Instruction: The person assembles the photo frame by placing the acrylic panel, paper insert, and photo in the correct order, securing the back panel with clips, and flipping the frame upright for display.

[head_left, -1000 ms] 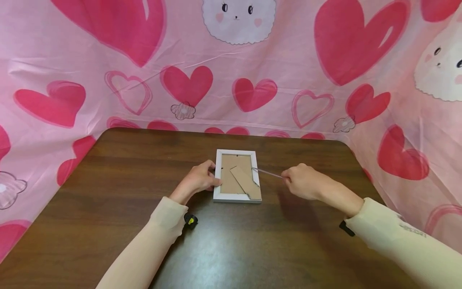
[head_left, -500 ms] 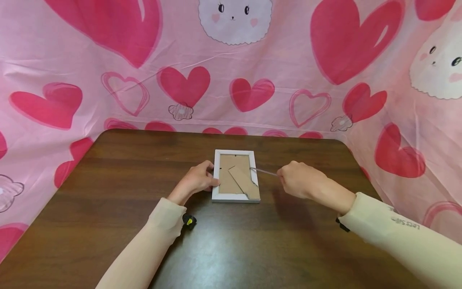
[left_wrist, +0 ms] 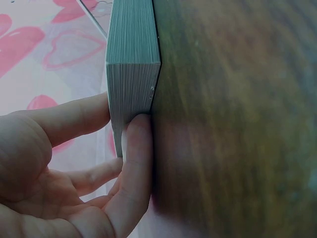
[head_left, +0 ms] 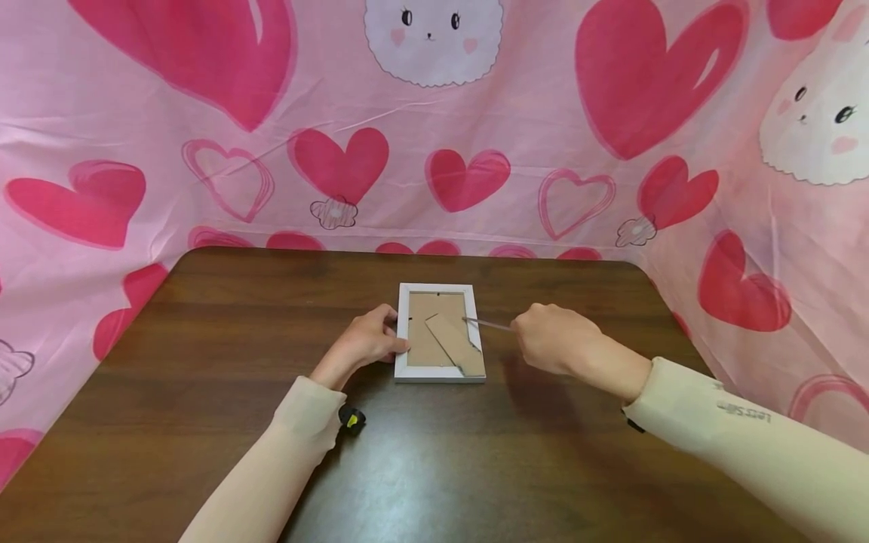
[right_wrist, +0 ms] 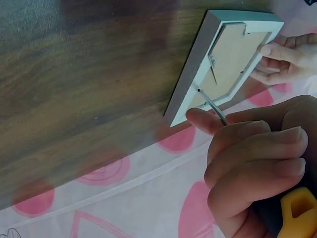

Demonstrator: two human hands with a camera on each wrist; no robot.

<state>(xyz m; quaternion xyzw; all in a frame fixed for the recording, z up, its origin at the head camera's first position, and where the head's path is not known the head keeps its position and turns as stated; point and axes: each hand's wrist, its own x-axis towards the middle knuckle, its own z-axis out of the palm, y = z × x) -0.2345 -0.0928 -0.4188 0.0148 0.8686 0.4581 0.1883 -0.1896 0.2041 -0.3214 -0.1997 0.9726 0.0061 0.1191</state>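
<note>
A white picture frame (head_left: 440, 372) lies face down on the wooden table, its brown backing board (head_left: 441, 304) and slanted cardboard stand (head_left: 453, 345) facing up. My left hand (head_left: 370, 336) grips the frame's left edge; in the left wrist view the thumb lies on the back and a finger presses the side (left_wrist: 132, 82). From the right, my right hand (head_left: 553, 339) holds a screwdriver (head_left: 494, 325) with a thin metal shaft. Its tip meets the frame's inner right edge, by a small dark tab. In the right wrist view a black and yellow handle (right_wrist: 297, 210) shows in the palm.
The brown wooden table (head_left: 271, 302) extends around the frame on all sides. Behind and beside it hangs a pink cloth (head_left: 407, 113) printed with hearts and faces. A small black and yellow device (head_left: 351, 419) sits under the left wrist.
The head view has shifted slightly, so everything drifts left in it. The right hand and screwdriver have moved a little closer to the frame. The left hand keeps its grip.
</note>
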